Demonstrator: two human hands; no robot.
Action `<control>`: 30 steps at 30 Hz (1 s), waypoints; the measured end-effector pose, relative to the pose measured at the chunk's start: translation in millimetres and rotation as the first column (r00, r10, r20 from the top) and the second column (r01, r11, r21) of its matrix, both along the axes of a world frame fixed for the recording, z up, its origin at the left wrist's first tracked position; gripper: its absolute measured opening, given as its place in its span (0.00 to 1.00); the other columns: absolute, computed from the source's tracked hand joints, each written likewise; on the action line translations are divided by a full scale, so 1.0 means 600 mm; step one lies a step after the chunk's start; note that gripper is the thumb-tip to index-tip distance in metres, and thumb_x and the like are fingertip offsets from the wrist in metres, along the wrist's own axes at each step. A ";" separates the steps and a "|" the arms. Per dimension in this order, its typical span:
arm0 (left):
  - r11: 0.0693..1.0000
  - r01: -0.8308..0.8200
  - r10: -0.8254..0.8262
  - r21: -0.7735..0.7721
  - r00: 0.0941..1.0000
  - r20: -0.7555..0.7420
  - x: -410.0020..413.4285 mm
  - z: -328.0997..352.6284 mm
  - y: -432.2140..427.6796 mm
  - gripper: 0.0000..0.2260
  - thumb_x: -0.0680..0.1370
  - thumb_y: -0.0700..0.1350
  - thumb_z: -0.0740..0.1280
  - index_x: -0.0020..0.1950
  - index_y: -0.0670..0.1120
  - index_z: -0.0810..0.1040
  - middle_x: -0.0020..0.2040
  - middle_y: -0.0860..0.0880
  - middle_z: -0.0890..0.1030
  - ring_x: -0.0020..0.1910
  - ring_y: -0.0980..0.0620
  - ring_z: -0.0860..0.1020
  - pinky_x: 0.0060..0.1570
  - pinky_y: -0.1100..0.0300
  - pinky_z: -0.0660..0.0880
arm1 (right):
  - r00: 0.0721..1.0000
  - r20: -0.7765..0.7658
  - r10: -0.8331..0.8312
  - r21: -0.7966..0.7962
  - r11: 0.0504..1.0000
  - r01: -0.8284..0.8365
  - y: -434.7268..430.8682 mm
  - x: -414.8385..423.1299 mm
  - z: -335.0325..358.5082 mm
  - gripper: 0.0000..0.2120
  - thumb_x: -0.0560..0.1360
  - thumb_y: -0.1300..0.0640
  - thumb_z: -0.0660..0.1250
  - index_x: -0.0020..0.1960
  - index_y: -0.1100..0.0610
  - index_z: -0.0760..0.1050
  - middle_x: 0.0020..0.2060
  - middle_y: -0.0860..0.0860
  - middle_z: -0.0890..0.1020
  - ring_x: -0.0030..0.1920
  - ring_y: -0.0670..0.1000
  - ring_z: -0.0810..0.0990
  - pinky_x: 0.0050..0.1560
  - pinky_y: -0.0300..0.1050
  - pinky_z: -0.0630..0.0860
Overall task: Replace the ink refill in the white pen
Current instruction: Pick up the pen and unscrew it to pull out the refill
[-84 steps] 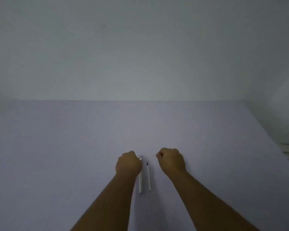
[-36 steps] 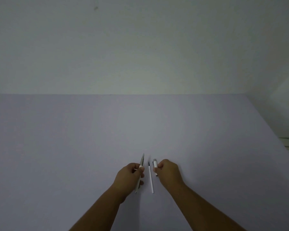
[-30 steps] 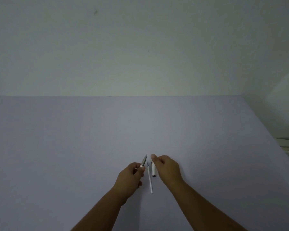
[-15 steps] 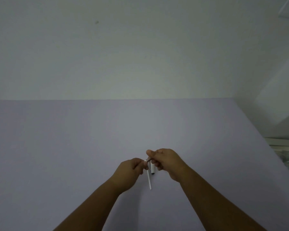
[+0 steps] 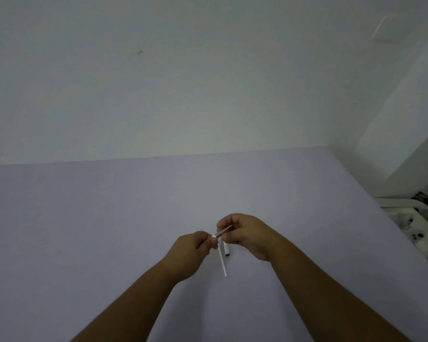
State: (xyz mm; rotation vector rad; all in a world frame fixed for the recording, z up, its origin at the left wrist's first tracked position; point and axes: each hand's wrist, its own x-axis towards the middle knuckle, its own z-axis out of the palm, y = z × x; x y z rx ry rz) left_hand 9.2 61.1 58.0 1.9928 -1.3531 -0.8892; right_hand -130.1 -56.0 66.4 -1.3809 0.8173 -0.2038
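Observation:
My left hand [image 5: 192, 253] grips the barrel of the white pen, most of it hidden in the fist. The pen's grey tapered tip [image 5: 223, 232] sticks out to the right, and my right hand [image 5: 245, 230] pinches that tip. Both hands are held just above the lilac table [image 5: 84, 218]. Below them a thin white refill [image 5: 222, 261] lies on the table, pointing away from me. The pen's white cap [image 5: 226, 250] with a dark end lies right beside the refill, on its right.
A pale wall rises behind the table's far edge. Past the table's right edge stands white furniture with clutter [image 5: 410, 218]. A white block [image 5: 400, 134] sits in the right corner.
The left hand picked the pen up; the right hand pulled off the cap, laid it beside the refill, then came over to pinch the pen's grey tip. The view has swung left.

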 end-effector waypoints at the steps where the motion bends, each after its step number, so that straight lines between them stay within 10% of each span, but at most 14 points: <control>1: 1.000 0.006 -0.006 -0.005 1.000 0.007 0.000 0.003 0.000 0.13 0.80 0.52 0.57 0.47 0.51 0.80 0.36 0.58 0.75 0.36 0.61 0.73 0.36 0.68 0.68 | 1.000 -0.005 -0.014 0.021 1.000 0.014 0.002 0.000 0.003 0.03 0.71 0.60 0.71 0.44 0.57 0.79 0.38 0.53 0.82 0.40 0.49 0.80 0.44 0.41 0.79; 12: 0.999 -0.040 0.040 0.003 0.999 0.011 -0.030 0.003 -0.014 0.12 0.80 0.53 0.57 0.45 0.53 0.78 0.35 0.58 0.75 0.36 0.61 0.73 0.35 0.68 0.67 | 0.999 -0.054 0.000 -0.034 0.999 -0.001 -0.018 -0.011 0.008 0.07 0.71 0.55 0.71 0.41 0.59 0.79 0.36 0.52 0.81 0.36 0.47 0.78 0.38 0.38 0.77; 16: 0.998 -0.065 0.065 0.012 0.998 0.004 -0.043 0.003 -0.018 0.11 0.80 0.53 0.57 0.44 0.54 0.77 0.36 0.58 0.76 0.36 0.60 0.74 0.36 0.68 0.68 | 0.999 0.009 0.047 -0.036 0.998 -0.046 -0.032 -0.019 0.005 0.08 0.70 0.67 0.68 0.45 0.55 0.78 0.42 0.52 0.81 0.43 0.49 0.80 0.44 0.38 0.76; 20: 0.996 -0.094 0.094 0.000 0.995 -0.018 -0.051 0.007 -0.025 0.11 0.80 0.53 0.57 0.44 0.54 0.78 0.36 0.56 0.76 0.35 0.59 0.73 0.36 0.67 0.69 | 0.995 -0.082 0.054 -0.017 0.998 -0.056 -0.041 -0.025 0.012 0.10 0.71 0.52 0.71 0.44 0.59 0.80 0.37 0.53 0.81 0.37 0.49 0.78 0.39 0.39 0.77; 25: 0.991 -0.133 0.134 0.008 0.990 -0.042 -0.058 0.008 -0.033 0.11 0.80 0.52 0.57 0.43 0.54 0.77 0.36 0.54 0.76 0.36 0.55 0.73 0.37 0.64 0.70 | 0.997 -0.027 0.077 -0.034 0.996 -0.078 -0.052 -0.036 0.004 0.07 0.70 0.65 0.69 0.46 0.55 0.79 0.41 0.53 0.82 0.42 0.48 0.80 0.42 0.38 0.77; 30: 0.991 -0.137 0.137 0.008 0.990 -0.044 -0.063 0.009 -0.037 0.12 0.80 0.52 0.57 0.44 0.53 0.78 0.35 0.54 0.75 0.32 0.57 0.70 0.33 0.65 0.67 | 0.999 -0.043 0.010 0.037 0.999 -0.008 -0.056 -0.038 0.004 0.09 0.71 0.53 0.71 0.43 0.59 0.80 0.36 0.53 0.81 0.36 0.47 0.77 0.37 0.38 0.77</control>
